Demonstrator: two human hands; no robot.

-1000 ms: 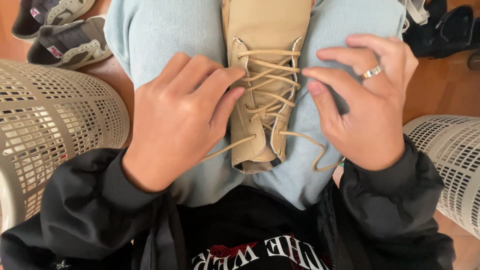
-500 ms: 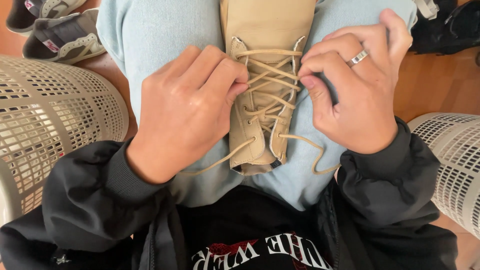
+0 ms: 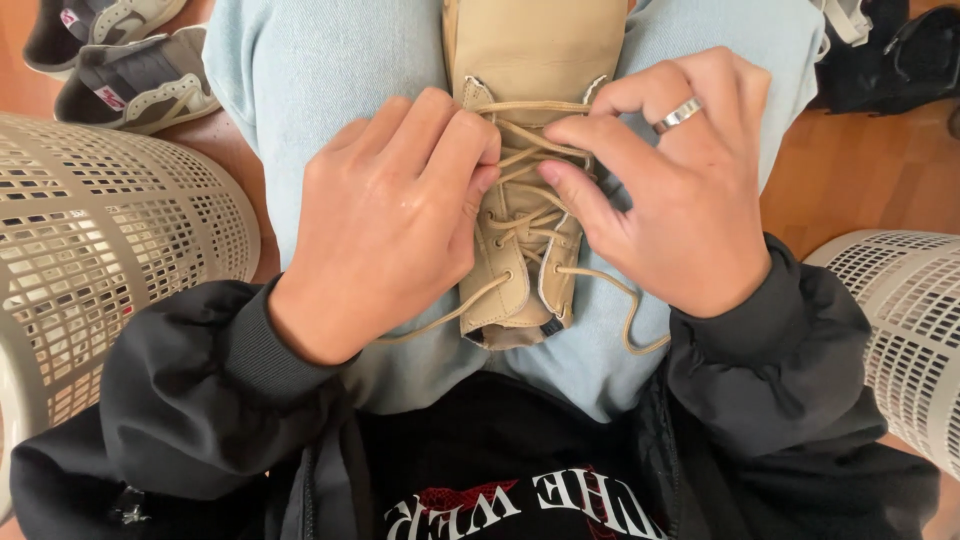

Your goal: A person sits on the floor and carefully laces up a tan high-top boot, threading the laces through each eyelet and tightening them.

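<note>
While a white perforated basket (image 3: 110, 260) is standing at the far left of the scene, with a pair of grey and white sneakers (image 3: 120, 60) lying on the wooden floor (image 3: 870, 170) beyond it, the person is sitting with a tan lace-up boot (image 3: 535, 130) resting lengthwise on the lap, between thighs in light blue jeans (image 3: 320, 70). The left hand (image 3: 385, 225) is curling over the left side of the boot's lacing, its fingertips pressing in against the crossed laces (image 3: 530, 170); whether it is actually pinching a strand there I cannot tell, since the fingers are covering the spot. The loose lace ends (image 3: 620, 310) are trailing out near the boot's open top and drooping over the jeans. To the right, the right hand (image 3: 680, 200), wearing a silver ring (image 3: 677, 115), is bending its fingers in toward the same rows of lacing, the index tip touching the laces.

The boot is looking stiff in the sole but soft and foldable in the upper, fairly light, and not fragile; it should be steadying best when gripped by its sides. The laces are appearing thin, limp and a little slippery, so pinching close to an eyelet is likely giving the firmest hold.

Farther right, a second white basket (image 3: 900, 330) is sitting near the right edge, with dark shoes (image 3: 900, 55) on the floor beyond.
</note>
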